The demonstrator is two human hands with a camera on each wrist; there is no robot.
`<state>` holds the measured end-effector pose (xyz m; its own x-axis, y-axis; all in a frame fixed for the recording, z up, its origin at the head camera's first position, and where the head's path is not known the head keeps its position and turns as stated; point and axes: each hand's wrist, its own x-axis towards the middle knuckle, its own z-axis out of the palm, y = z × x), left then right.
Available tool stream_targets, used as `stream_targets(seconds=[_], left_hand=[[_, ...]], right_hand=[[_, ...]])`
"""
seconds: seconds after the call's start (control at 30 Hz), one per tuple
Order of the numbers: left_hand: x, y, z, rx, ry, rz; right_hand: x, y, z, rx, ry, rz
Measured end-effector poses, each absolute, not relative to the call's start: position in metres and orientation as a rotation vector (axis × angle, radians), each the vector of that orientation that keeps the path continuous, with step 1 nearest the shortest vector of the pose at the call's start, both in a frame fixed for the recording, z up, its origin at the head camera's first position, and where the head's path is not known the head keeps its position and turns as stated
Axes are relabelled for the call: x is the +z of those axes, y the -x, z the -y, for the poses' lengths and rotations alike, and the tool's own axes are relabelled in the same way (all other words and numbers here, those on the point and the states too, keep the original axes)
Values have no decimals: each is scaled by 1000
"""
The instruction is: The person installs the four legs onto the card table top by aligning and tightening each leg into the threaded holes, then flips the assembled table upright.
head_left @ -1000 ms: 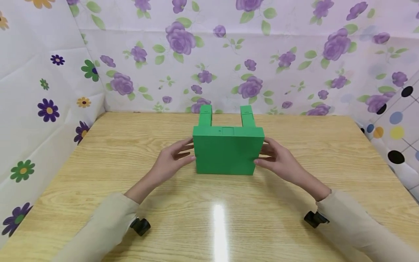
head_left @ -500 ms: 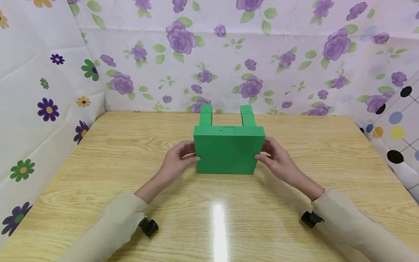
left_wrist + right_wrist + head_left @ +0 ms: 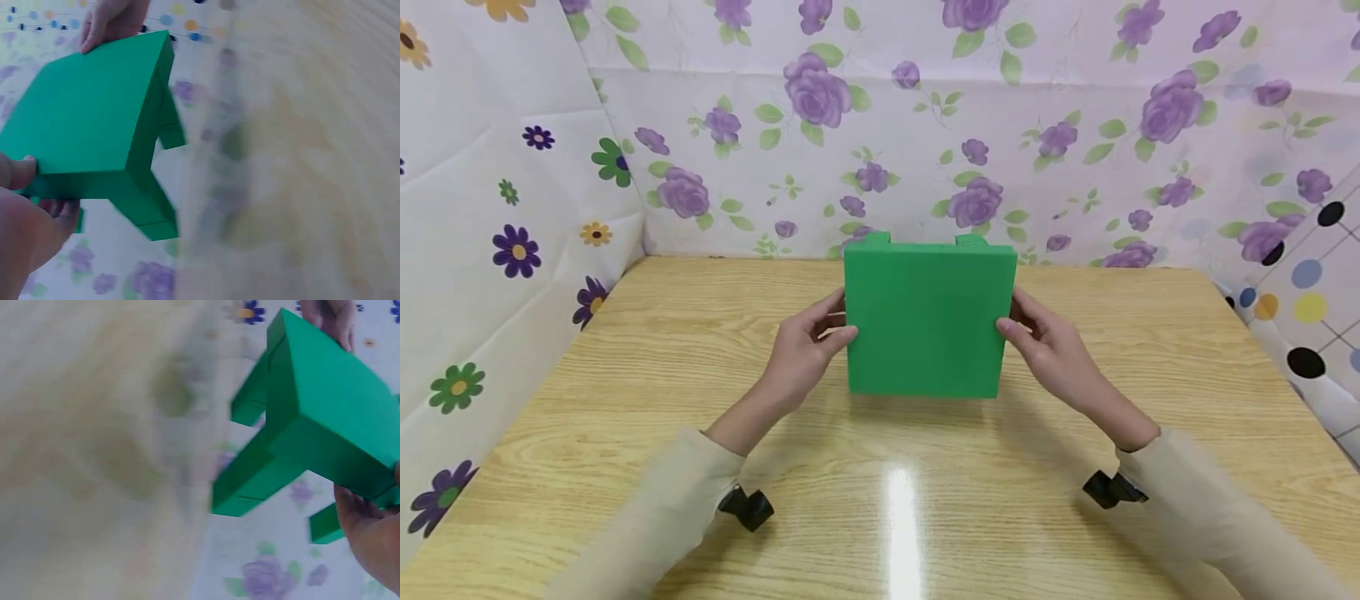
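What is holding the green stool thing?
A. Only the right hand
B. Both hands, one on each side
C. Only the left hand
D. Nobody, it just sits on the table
B. The left hand grips the left edge of the green stool and the right hand grips its right edge, fingers curled round the seat.

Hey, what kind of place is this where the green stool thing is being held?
Probably a makeshift tabletop recording booth, not a lived-in room. A bare wooden table is walled on three sides by flower-print sheets, and both hands hold one green stool, with small cameras under the wrists.
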<state>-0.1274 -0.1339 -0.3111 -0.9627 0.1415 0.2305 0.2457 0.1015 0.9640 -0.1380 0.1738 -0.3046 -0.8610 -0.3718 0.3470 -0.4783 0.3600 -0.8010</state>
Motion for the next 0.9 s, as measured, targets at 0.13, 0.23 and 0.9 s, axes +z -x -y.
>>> stream_targets(seconds=[0.13, 0.23, 0.9], left_hand=[[-286, 131, 138, -2082, 393, 2352], [-273, 136, 140, -2134, 397, 2428], [-285, 155, 136, -2491, 79, 2495]], right_hand=[[-286, 142, -174, 1544, -766, 2538], [-276, 146, -173, 1647, -682, 2576], [-287, 161, -177, 1994, -352, 2740]])
